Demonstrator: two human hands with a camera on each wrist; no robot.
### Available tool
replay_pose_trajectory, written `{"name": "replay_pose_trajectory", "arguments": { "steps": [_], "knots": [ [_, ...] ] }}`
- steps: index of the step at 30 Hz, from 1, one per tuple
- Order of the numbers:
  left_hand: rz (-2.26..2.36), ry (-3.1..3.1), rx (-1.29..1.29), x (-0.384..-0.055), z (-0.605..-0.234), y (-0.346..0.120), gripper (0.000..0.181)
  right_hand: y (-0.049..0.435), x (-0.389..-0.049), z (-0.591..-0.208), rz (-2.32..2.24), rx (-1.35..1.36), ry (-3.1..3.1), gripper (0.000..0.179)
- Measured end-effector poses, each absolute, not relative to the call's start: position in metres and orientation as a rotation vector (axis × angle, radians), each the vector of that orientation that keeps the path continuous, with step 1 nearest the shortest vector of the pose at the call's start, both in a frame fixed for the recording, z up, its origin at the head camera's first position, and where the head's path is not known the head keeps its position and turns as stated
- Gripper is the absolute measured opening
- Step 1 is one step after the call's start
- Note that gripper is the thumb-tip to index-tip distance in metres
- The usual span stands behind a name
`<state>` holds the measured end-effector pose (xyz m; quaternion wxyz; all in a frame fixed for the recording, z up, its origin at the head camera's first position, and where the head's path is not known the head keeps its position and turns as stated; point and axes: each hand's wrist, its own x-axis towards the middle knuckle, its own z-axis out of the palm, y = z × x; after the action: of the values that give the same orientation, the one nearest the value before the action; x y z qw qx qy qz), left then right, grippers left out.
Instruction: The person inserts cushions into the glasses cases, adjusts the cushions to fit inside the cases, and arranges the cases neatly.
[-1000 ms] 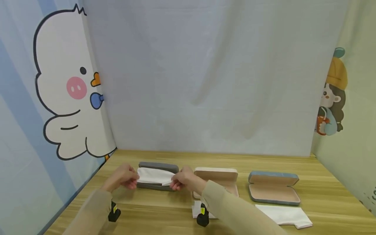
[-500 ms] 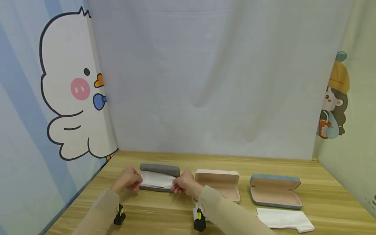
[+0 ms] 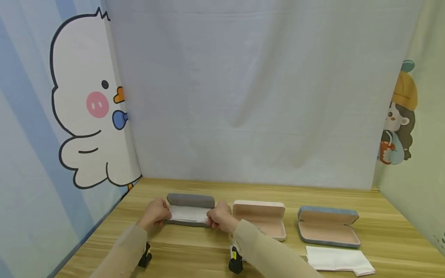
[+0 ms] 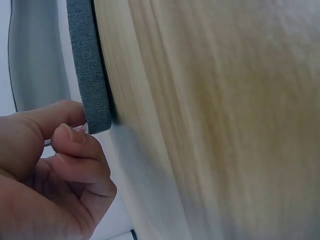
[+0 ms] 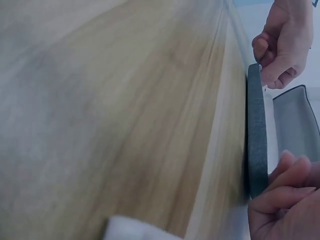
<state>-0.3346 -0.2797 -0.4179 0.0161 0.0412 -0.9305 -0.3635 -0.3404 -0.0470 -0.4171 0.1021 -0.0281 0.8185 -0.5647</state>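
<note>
A grey glasses case (image 3: 191,200) stands with its lid up at the left of the table. Inside its bottom half lies a folded white cloth (image 3: 189,213), stretched across most of its length. My left hand (image 3: 155,213) pinches the cloth's left end at the case's corner. At the other end, my right hand (image 3: 221,217) pinches the right edge of the cloth. The left wrist view has the thumb and forefinger of the left hand (image 4: 65,165) close against the case's outer wall (image 4: 90,65). Both hands flank the case (image 5: 257,130) in the right wrist view.
Right of the grey case are an open white glasses case (image 3: 259,208), partly behind my right forearm, and an open blue one (image 3: 328,231). Another folded white cloth (image 3: 338,260) lies before the blue case. One more white cloth is mostly hidden under my right wrist.
Both hands have lowered the cloth from in front of the raised lid down into the grey case's bottom half. More of the lid's inside now shows. The head view has shifted slightly.
</note>
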Motion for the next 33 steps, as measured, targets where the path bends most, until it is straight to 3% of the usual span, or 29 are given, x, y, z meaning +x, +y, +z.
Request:
{"name": "replay_pose_trajectory", "arguments": {
  "steps": [5,9,22,28,33],
  "knots": [
    [-1.187,-2.886,0.172,-0.332,-0.416,-0.280,0.030,-0.045,-0.342,-0.418,-1.606,-0.062,2.449,0.025],
    [-1.180,-2.906,0.210,-0.329,-0.412,-0.282,0.030,-0.045,-0.343,-0.416,-1.589,-0.077,2.430,0.015],
    [-1.265,-2.919,0.237,-0.335,-0.421,-0.280,0.028,-0.049,-0.347,-0.422,-1.393,-0.186,2.669,0.012],
    [-1.539,-2.923,0.127,-0.331,-0.416,-0.296,0.018,-0.044,-0.340,-0.413,-1.313,-0.273,2.632,0.085],
    [-1.751,-2.967,-0.104,-0.331,-0.412,-0.309,0.070,-0.037,-0.337,-0.404,-1.330,-0.322,2.478,0.103]
  ]
}}
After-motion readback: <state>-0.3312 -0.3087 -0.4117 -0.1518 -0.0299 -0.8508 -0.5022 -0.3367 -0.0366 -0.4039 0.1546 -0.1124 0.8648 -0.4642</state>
